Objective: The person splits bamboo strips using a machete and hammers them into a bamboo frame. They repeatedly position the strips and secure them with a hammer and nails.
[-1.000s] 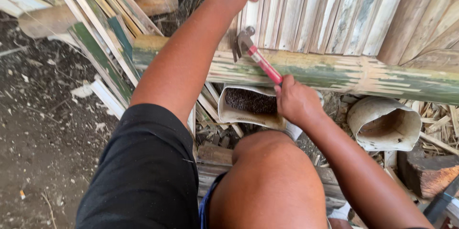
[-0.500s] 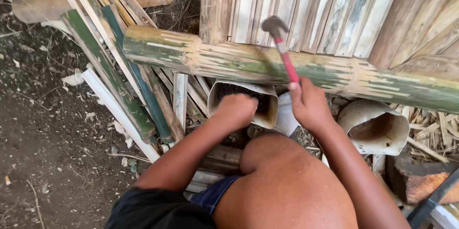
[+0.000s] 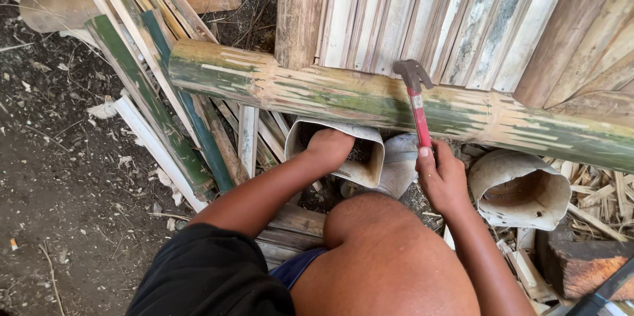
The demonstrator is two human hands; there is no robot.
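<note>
Right now I'm gripping the red-handled hammer tightly in my right hand against the green bamboo pole, while my left hand, fingers curled, is dipping into the cut container.

— What colours does the hammer have?
— A red handle and a dark grey head.
— And the thick bamboo pole?
— Tan, streaked with green patches. The slats above are pale cream and grey.

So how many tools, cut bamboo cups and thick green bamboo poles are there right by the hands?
Red-handled claw hammer, in the right hand: 1
Pale cut bamboo cups, one with the left hand inside: 2
Thick green bamboo pole: 1
Total: 4
</note>
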